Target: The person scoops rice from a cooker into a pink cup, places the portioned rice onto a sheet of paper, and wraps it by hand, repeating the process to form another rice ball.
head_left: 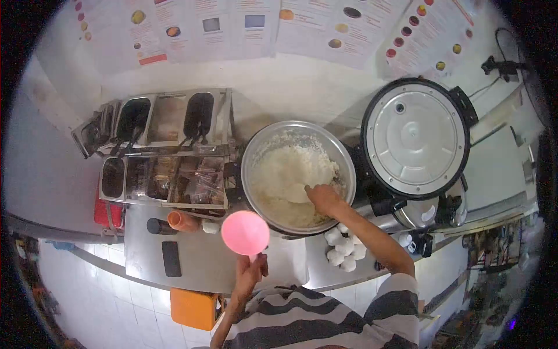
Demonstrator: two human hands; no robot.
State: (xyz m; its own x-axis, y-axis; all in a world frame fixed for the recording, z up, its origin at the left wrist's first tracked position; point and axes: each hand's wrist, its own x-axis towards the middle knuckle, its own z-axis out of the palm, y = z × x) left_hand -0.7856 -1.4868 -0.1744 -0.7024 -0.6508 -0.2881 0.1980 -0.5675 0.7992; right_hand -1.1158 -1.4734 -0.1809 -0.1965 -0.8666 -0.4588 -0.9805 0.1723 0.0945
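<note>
Steel counter (pixel 209 267) bears containers (pixel 183 221); left hand (pixel 250 272) grips pink scoop (pixel 245 232), right hand (pixel 324 199) paddle (pixel 297 194).

**Much Here Escapes the Eye**

From here, the writing on the wall papers (pixel 250 29) is too small to read, and some of their tops are cut off. The right hand (pixel 324 199) covers the handle of the white paddle (pixel 298 193), and the left hand (pixel 250 270) hides part of the handle of the pink scoop (pixel 245 232). What the clear packets (pixel 207 179) hold, I can't make out. The striped shirt (pixel 308 314) runs off the bottom edge; the clutter (pixel 494 256) far right is a blur.
</note>
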